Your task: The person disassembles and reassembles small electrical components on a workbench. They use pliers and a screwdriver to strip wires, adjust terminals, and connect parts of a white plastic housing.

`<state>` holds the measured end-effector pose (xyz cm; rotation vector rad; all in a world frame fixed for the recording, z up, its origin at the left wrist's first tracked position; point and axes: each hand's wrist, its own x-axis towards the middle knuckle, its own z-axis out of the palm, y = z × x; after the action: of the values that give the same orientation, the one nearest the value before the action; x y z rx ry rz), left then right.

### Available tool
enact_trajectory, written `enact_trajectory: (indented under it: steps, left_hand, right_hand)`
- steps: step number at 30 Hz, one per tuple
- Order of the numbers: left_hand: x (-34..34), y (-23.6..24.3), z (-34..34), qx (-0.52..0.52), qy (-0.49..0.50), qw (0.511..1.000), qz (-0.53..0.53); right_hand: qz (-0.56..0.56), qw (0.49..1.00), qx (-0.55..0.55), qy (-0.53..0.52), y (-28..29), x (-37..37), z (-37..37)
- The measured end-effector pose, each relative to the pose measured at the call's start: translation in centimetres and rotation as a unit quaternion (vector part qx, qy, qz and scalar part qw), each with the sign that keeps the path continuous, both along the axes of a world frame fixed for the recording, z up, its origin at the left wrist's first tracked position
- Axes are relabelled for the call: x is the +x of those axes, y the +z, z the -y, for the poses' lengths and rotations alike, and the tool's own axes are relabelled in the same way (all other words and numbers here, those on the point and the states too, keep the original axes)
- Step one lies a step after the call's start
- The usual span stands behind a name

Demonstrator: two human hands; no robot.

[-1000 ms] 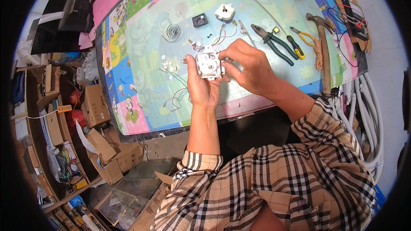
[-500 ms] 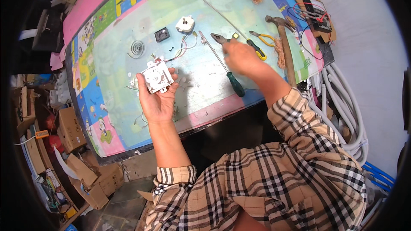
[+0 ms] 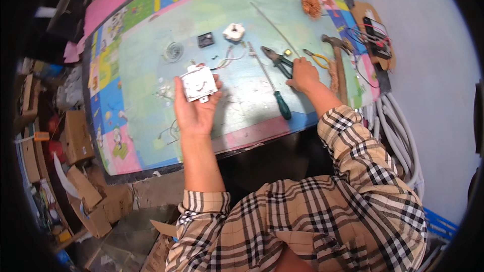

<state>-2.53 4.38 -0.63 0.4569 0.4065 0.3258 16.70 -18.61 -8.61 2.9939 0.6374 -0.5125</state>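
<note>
The white housing (image 3: 198, 83) is clamped above the table (image 3: 247, 103) by the left hand (image 3: 195, 115); the right hand (image 3: 305, 74) is placed at the pliers' (image 3: 275, 58) handles, its closure indeterminable; wires (image 3: 236, 59) could be strained by tilting of the housing.

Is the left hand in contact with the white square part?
Touching: the head view shows the left hand holding the white square part from below, thumb along its left edge.
</note>
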Motion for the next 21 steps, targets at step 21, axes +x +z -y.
enact_trajectory:
  steps: [21]
  left_hand:
    - [-2.0, 0.6, -2.0, 0.069, 0.028, 0.993, 0.093]
  right_hand:
    - [-0.293, 0.899, 0.258, -0.199, 4.7, -1.3, -2.7]
